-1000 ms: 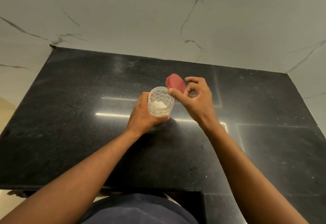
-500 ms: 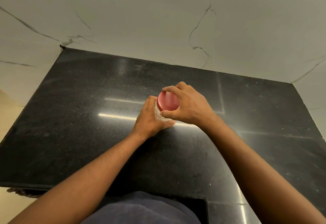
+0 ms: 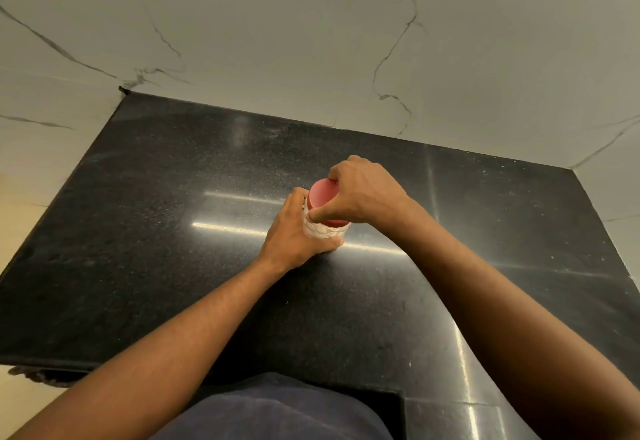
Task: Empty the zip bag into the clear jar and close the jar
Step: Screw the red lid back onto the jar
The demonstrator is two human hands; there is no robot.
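Note:
A clear jar (image 3: 323, 230) with a honeycomb pattern stands upright near the middle of the black counter (image 3: 145, 218). A red lid (image 3: 322, 193) sits on top of it. My left hand (image 3: 294, 235) wraps around the jar's side from the left and holds it. My right hand (image 3: 363, 193) comes from the right, with thumb and fingers closed around the lid's rim. The jar's contents are hidden by the hands and lid. No zip bag is in view.
The polished black counter meets a white marble wall (image 3: 311, 51) at the back and left. A cut-out step in the counter's front edge (image 3: 398, 401) lies near my body. A dark blue garment (image 3: 277, 408) fills the bottom centre.
My right hand carried the red lid from beside the open jar onto its mouth and now grips it there with the fingers turned further round. The left hand kept holding the jar.

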